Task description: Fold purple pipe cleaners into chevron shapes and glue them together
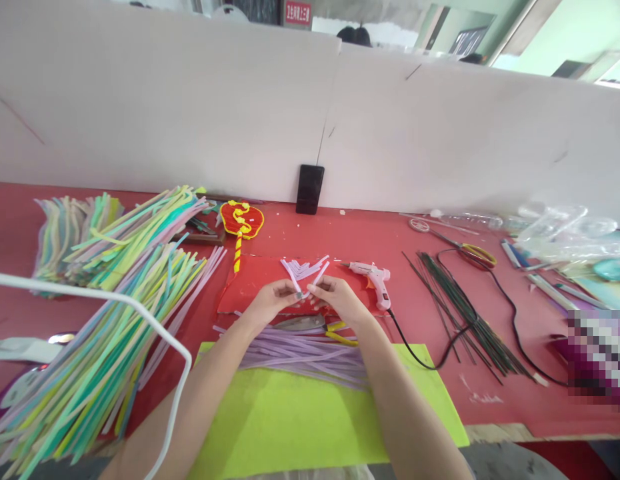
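Both hands meet over a red board [255,280] near the middle of the table. My left hand [277,297] and my right hand [333,293] pinch a light purple pipe cleaner [317,274] that is bent into a V, its two ends pointing away from me. Several short bent purple pieces [301,269] lie on the board just beyond my fingers. Below my hands, pliers with yellow handles [340,337] rest on a bundle of long purple pipe cleaners [300,359]. A pink glue gun [374,279] lies right of my right hand.
Pastel pipe cleaners [140,333] pile up at left, behind a white cable [140,307]. A red and yellow fan-shaped craft [241,221] and an upright phone [310,189] stand behind. Dark green wires [465,313], scissors [475,255] and plastic packaging [565,233] lie right. A yellow-green mat [300,420] is nearest me.
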`<state>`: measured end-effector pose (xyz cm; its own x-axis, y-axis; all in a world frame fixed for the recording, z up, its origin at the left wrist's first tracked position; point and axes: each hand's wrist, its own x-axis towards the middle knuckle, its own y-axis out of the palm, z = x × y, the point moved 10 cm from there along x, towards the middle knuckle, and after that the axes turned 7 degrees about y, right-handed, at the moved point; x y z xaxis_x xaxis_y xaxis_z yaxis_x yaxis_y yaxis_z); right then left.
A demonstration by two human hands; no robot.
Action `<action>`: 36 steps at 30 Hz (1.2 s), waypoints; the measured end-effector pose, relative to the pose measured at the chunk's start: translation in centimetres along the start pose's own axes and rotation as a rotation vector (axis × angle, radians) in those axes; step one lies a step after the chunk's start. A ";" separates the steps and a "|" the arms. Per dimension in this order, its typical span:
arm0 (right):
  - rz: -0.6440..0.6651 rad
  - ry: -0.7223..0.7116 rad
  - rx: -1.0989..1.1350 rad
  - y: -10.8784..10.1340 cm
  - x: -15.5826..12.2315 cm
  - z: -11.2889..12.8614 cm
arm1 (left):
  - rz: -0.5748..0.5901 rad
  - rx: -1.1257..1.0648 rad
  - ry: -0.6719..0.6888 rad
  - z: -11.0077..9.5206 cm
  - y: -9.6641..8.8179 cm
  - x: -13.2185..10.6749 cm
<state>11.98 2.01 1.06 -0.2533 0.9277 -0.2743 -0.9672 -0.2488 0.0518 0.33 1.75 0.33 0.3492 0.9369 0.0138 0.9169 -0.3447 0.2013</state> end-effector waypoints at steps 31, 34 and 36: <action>-0.114 -0.201 -0.027 -0.1 0.3 1.3 | -0.094 -0.207 -0.090 1.3 -0.2 -0.1; -0.112 -0.222 -0.054 -0.1 0.3 1.5 | -0.017 -0.185 -0.147 1.6 0.6 -0.3; -0.121 -0.213 -0.072 -0.2 0.3 1.5 | -0.018 -0.155 -0.130 1.4 0.5 -0.3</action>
<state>12.06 2.75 2.41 -0.1421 0.9877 -0.0654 -0.9887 -0.1449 -0.0398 0.96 1.19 -0.94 0.3640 0.9242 -0.1157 0.8861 -0.3054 0.3485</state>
